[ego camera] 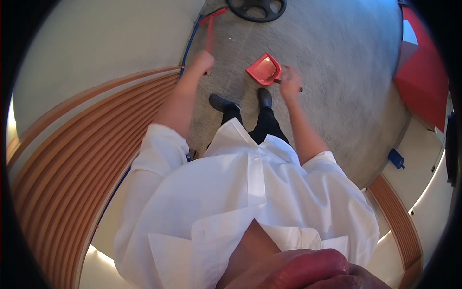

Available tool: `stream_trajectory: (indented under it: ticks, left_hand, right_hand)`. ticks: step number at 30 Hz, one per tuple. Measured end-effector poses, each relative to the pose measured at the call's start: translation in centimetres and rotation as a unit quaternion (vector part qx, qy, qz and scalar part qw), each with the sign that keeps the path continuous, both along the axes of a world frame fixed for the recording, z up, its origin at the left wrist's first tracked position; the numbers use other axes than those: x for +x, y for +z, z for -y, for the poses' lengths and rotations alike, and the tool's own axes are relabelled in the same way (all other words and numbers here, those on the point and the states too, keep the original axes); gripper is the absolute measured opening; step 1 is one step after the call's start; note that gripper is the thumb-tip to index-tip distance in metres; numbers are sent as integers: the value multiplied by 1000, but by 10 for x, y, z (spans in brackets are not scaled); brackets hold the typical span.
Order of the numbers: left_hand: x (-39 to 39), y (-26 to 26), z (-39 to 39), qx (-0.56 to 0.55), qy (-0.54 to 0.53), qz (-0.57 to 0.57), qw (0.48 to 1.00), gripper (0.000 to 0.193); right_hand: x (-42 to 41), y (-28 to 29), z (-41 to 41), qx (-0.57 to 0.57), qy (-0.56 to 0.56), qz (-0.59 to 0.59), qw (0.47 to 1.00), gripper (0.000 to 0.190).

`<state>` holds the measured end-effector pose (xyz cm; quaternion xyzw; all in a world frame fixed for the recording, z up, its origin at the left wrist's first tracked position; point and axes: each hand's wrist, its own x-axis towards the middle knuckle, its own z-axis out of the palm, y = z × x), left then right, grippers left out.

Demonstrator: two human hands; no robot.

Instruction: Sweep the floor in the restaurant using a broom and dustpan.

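My left hand (204,62) is closed around the handle of a red hand broom (210,30). The broom's head reaches up to the wall's foot, beside a blue pipe or hose. In my right hand (291,82), slightly blurred, is the short dark handle of a red dustpan (265,70). The dustpan is tilted, its mouth pointing up and left, just beyond my shoes (265,98). Some small debris seems to lie in its pan. Whether the dustpan touches the floor, I cannot tell.
A black spoked ring, like a steering wheel (256,14), is at the top on the concrete floor (335,90). Orange ribbed panelling (97,133) and a blue pipe (189,43) line the left wall. To the right are a red structure (424,77) and a blue object (396,159).
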<state>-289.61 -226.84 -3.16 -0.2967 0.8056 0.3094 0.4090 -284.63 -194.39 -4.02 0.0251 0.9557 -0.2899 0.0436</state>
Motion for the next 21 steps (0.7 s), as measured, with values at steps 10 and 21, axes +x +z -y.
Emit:
stream_trajectory:
  ticks: [10, 21]
  left_hand:
    - [38, -84, -99, -115, -6, -50, 992, 25]
    - [143, 12, -71, 34, 131, -11, 991, 21]
  right_hand:
    - [-12, -85, -120, -450, -555, 521, 467, 53]
    - [-13, -149, -160, -564, -568, 512, 312, 18]
